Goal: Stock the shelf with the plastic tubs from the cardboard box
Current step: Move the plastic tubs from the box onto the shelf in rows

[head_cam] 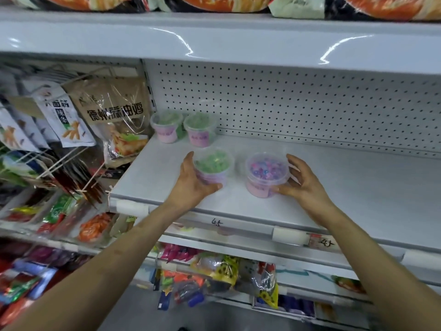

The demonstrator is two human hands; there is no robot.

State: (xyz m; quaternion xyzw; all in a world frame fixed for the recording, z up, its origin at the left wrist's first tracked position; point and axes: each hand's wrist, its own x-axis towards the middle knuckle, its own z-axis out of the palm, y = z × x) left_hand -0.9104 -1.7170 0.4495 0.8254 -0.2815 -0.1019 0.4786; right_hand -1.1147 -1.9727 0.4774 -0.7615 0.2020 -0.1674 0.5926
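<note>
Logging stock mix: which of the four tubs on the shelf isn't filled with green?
The front-right tub, by the right hand; it holds purple and blue pieces, the other three green.

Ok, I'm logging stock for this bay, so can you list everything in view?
white shelf: one, white, pegboard back behind
back tubs: two, green contents, pink labels, side by side at back left
front green tub: one, green contents, pink label, shelf front
mixed-bead tub: one, purple, blue and pink contents, right of the front green tub
hanging snack packets: several, brown and white, on hooks at left
bagged goods: many, multicoloured, lower shelves
large bags: several, orange print, top shelf
left hand: grips the front green tub
right hand: beside the mixed-bead tub, thumb touching it; grip unclear
</note>
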